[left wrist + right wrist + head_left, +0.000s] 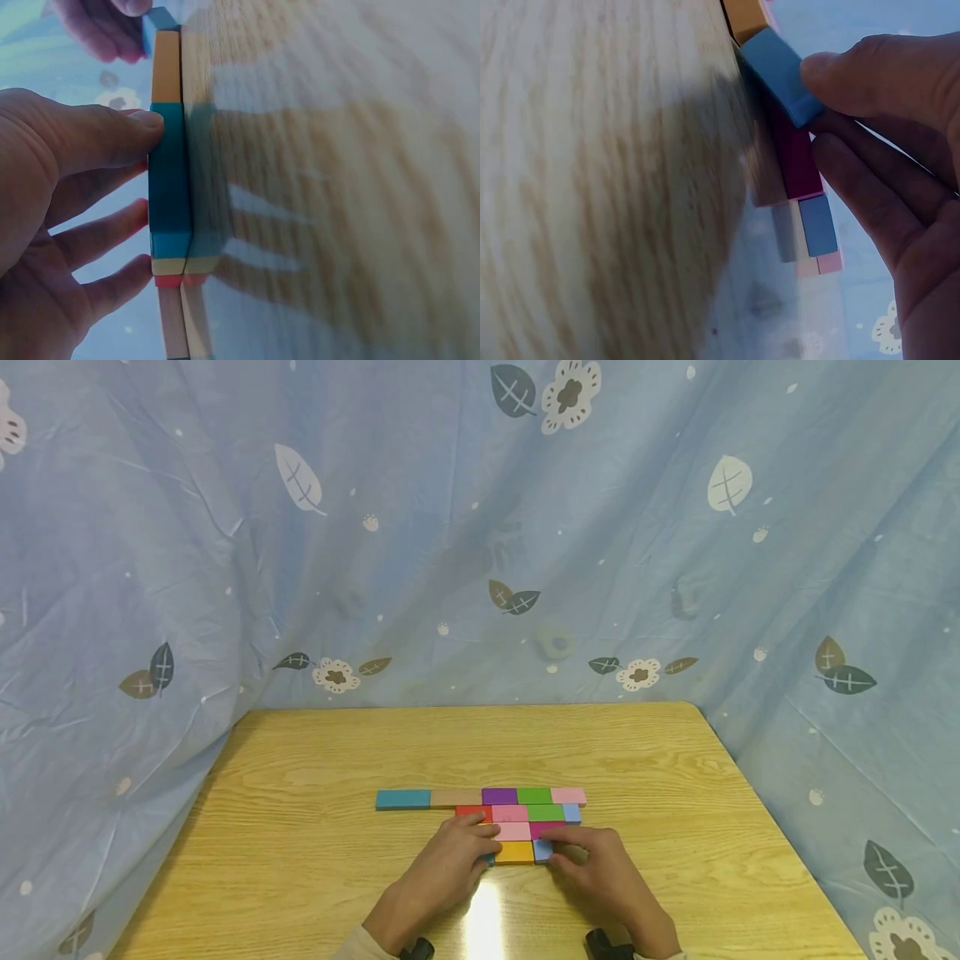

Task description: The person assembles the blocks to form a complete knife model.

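Flat coloured blocks lie in several rows on the table. My right hand (603, 864) pinches a light blue block (774, 69) at the right end of the nearest row, beside an orange block (514, 853). In the right wrist view this block sits askew, with a magenta block (800, 161) behind it. My left hand (444, 864) rests over the left ends of the nearer rows, fingers extended. Its thumb touches the near teal block (169, 176), and its other fingertips reach the blocks behind, near the red block (467, 811). The hand partly hides these left ends.
The farthest row runs wider to the left, with a long teal block (403, 800), a wood-coloured block (456, 798), then purple, green and pink ones. A wooden table (315, 852) lies beneath. A blue patterned curtain (420, 552) hangs behind and at both sides.
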Motion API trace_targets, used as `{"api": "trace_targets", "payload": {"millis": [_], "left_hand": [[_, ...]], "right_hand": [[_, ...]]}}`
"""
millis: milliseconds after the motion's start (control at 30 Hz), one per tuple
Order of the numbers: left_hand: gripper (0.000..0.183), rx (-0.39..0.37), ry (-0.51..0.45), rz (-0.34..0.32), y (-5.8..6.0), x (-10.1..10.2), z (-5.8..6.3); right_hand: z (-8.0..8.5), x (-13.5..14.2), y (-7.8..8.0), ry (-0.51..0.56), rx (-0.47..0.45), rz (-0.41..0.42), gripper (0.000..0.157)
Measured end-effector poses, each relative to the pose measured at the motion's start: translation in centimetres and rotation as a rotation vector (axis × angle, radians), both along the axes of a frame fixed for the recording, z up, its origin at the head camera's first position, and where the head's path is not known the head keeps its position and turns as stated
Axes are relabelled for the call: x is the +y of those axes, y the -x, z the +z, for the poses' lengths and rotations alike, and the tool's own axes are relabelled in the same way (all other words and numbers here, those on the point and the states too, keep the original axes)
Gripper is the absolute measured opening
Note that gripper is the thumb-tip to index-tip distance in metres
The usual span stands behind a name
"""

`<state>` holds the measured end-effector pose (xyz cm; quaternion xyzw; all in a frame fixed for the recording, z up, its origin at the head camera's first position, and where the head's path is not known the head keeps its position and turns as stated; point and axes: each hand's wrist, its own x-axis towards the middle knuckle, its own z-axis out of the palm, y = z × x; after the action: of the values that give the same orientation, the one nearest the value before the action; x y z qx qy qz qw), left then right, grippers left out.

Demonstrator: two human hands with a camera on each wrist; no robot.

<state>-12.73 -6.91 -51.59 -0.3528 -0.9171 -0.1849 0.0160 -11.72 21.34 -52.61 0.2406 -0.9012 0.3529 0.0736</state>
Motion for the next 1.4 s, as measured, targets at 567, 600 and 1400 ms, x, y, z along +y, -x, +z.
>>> {"api": "trace_targets", "payload": {"millis": [567, 600, 1400], "left_hand": [[0.023, 0.016, -0.013, 0.006, 0.13, 0.05, -0.15], [0.023, 0.016, -0.015, 0.006, 0.14, 0.06, -0.18], [0.022, 0.035, -0.033, -0.015, 0.02, 0.10, -0.08]], "right_hand": [[-0.10, -0.44, 0.04, -0.005, 0.060, 0.025, 0.037], [-0.17, -0.48, 0.04, -0.006, 0.066, 0.024, 0.038], [-0.14, -0.95, 0.00, -0.061, 0.114, 0.020, 0.042]]}}
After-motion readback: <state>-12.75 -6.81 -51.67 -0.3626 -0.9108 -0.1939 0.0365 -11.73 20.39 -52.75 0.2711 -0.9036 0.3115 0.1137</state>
